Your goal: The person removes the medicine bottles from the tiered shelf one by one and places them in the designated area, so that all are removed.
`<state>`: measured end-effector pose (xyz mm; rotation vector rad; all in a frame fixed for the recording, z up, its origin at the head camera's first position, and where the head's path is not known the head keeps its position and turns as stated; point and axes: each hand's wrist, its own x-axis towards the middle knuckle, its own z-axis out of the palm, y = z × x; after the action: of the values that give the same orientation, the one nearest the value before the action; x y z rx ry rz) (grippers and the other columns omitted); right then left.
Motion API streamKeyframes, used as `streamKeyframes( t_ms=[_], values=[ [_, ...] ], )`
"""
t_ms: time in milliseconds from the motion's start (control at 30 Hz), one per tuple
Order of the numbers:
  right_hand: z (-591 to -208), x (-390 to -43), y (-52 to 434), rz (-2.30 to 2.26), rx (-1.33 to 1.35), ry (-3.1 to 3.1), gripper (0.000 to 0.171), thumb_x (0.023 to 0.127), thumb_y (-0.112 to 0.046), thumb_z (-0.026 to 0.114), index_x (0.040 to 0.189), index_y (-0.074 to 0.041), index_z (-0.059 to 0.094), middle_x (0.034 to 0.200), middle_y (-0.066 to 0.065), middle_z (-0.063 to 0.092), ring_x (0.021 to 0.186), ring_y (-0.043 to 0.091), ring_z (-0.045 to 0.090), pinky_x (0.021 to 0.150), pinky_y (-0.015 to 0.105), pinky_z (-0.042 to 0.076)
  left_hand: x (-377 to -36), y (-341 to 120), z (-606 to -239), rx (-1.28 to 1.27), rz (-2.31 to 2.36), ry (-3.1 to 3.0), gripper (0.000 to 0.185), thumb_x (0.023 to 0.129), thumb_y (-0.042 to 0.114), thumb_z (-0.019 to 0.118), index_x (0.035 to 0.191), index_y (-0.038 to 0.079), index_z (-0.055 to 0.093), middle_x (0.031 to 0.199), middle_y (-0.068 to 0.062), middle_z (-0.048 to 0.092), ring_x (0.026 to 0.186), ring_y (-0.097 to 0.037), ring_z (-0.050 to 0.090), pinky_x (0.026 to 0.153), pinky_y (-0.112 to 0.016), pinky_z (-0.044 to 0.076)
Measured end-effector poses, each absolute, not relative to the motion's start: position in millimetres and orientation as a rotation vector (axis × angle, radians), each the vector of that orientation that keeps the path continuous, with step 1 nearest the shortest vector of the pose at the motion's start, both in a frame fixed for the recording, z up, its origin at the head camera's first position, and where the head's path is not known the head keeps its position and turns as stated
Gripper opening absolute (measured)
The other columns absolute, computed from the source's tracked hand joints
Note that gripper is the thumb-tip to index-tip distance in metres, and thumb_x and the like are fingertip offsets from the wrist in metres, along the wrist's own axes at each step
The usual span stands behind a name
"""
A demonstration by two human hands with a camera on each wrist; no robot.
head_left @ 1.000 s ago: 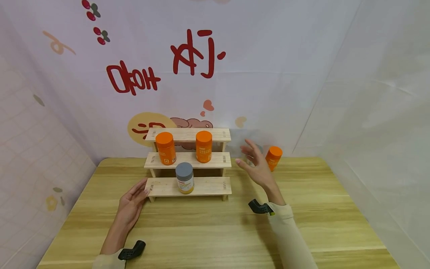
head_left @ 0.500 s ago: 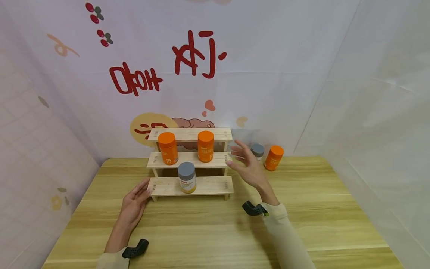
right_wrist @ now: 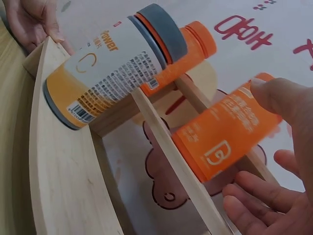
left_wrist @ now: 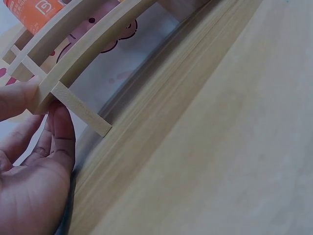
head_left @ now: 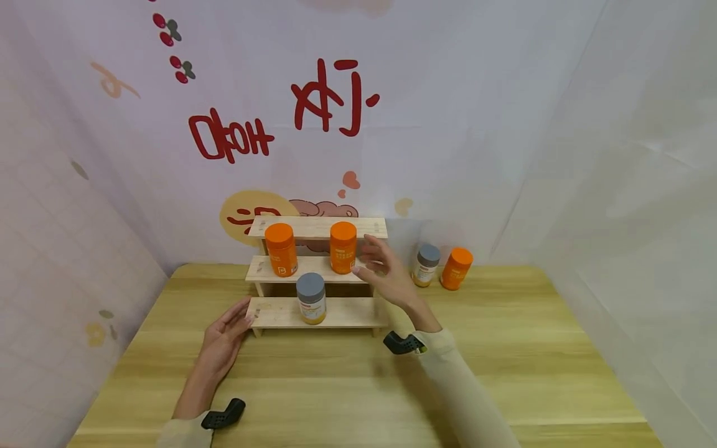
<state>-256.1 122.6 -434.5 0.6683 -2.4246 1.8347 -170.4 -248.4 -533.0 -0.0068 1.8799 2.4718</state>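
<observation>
The left hand [head_left: 222,343] lies low at lower left of the head view, palm up with relaxed straight fingers [left_wrist: 62,132], forearm running to the bottom edge, while the right hand [head_left: 382,274] is raised at centre frame, fingers spread and loosely bent, its cream sleeve [head_left: 459,392] slanting to lower right.

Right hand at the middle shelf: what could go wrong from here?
The right hand is open beside the right orange bottle, thumb touching it; a clumsy grasp could tip it toward the left orange bottle. Falling forward, it might hit the grey-capped bottle below. The left hand only touches the wooden rack, which might slide.
</observation>
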Motion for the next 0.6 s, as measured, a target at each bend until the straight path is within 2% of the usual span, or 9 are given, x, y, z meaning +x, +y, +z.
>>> streamKeyframes(
  t_ms=[100, 267, 600],
  values=[
    [-434, -259, 117, 1.791, 0.635, -2.472, 0.074, 0.095, -0.027, 0.076, 0.158, -0.024, 0.038, 0.144, 0.011, 0.057, 0.134, 0.032, 0.056, 0.116, 0.050, 0.045, -169, -247, -535, -0.005, 2.449, 1.895, 0.068, 0.104, 0.005, 0.059, 0.160, -0.007, 0.023, 0.132, 0.011, 0.057, 0.121, 0.005, 0.058, 0.100, -0.011, 0.050],
    [-430, -263, 104, 1.759, 0.623, -2.501, 0.074, 0.094, -0.036, 0.077, 0.157, -0.025, 0.039, 0.142, 0.007, 0.059, 0.133, 0.027, 0.058, 0.116, 0.046, 0.046, -169, -249, -534, 0.009, 2.425, 1.945, 0.068, 0.104, 0.007, 0.060, 0.159, -0.009, 0.023, 0.133, 0.011, 0.055, 0.121, 0.005, 0.057, 0.100, -0.010, 0.049],
    [-431, -271, 85, 1.740, 0.601, -2.447, 0.067, 0.093, -0.030, 0.078, 0.152, -0.024, 0.046, 0.136, 0.009, 0.063, 0.124, 0.027, 0.063, 0.106, 0.044, 0.055, -170, -249, -534, -0.026, 2.395, 1.966, 0.069, 0.104, 0.011, 0.061, 0.160, -0.005, 0.025, 0.135, 0.011, 0.053, 0.123, 0.006, 0.055, 0.101, -0.009, 0.047]
  ],
)
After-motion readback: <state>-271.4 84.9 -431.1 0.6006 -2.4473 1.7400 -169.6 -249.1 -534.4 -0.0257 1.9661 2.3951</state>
